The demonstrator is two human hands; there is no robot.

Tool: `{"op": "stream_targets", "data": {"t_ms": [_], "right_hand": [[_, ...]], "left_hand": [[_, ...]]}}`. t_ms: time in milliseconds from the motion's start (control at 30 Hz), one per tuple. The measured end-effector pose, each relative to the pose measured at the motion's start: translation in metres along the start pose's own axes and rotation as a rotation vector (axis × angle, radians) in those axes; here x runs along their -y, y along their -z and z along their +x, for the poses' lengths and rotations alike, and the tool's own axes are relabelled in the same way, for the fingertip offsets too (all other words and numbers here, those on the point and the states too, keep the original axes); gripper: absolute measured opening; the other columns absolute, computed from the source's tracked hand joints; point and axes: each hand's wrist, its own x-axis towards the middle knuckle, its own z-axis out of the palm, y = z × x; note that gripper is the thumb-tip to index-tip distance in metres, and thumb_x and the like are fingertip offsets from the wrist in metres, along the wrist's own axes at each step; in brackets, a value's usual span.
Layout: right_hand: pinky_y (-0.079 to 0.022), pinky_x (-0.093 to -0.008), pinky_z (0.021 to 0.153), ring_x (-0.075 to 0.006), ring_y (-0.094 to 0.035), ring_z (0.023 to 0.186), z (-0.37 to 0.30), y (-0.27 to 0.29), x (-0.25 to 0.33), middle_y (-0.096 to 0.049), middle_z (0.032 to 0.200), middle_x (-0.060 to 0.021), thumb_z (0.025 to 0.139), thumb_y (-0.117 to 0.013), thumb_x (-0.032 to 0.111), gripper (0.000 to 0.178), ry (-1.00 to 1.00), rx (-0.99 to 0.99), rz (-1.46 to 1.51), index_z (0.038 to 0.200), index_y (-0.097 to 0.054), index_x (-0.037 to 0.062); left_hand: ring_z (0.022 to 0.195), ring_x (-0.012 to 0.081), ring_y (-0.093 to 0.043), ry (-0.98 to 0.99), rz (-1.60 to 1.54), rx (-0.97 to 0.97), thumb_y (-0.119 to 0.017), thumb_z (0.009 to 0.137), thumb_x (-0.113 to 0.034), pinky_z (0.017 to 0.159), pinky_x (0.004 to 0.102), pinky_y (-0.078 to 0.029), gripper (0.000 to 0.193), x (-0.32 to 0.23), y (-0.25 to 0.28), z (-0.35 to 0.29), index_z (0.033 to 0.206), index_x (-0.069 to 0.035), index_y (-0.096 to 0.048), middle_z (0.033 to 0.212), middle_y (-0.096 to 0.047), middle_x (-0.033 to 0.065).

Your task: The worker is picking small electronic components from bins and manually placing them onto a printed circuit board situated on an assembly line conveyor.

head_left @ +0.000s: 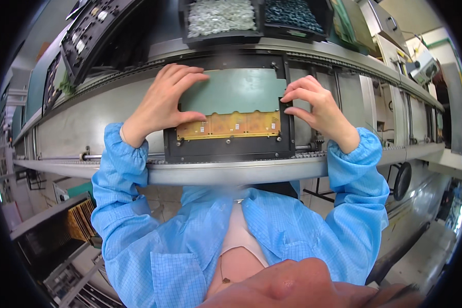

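A flat green plate (236, 91) with a notched lower edge lies over the upper part of a black frame (222, 149). Below it shows a strip of yellow-brown circuit board (229, 125) with small white labels. My left hand (165, 97) grips the plate's left end, fingers at its upper left and thumb by the lower left corner, over the board. At the plate's right end, beside the frame's edge, the bent fingers and thumb of my right hand (313, 101) close on it. The plate's underside is hidden.
The frame sits between the metal rails of a conveyor (236, 172). Behind it stand a black bin of white small parts (220, 18) and a bin of dark blue parts (294, 16). A black tray (95, 36) leans at the far left. Boards stand in a rack (80, 219) at lower left.
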Motion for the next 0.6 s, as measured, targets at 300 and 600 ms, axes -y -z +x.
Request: {"op": "stream_targets", "data": {"t_ms": [300, 600], "right_hand": [[-0.052, -0.0349, 0.072, -0.0251, -0.060, 0.084, -0.006, -0.020, -0.023, -0.063, 0.090, -0.0076, 0.076, -0.078, 0.005, 0.014, 0.255, -0.189, -0.008, 0.086, -0.068, 0.0016], [-0.050, -0.0320, 0.068, -0.0225, -0.061, 0.078, -0.005, -0.031, -0.024, -0.063, 0.085, -0.0088, 0.082, -0.077, 0.006, 0.011, 0.052, -0.327, 0.093, 0.084, -0.067, 0.0003]], "left_hand": [[0.123, 0.0339, -0.054, 0.007, -0.026, -0.008, -0.087, 0.061, -0.040, 0.114, 0.0504, -0.033, 0.078, -0.001, -0.005, 0.001, 0.126, -0.007, -0.059, 0.135, -0.060, 0.0112], [0.123, 0.0330, -0.054, -0.008, -0.026, -0.027, -0.087, 0.061, -0.041, 0.113, 0.0506, -0.034, 0.078, 0.001, -0.010, 0.001, 0.126, -0.007, -0.060, 0.135, -0.060, 0.0110]]}}
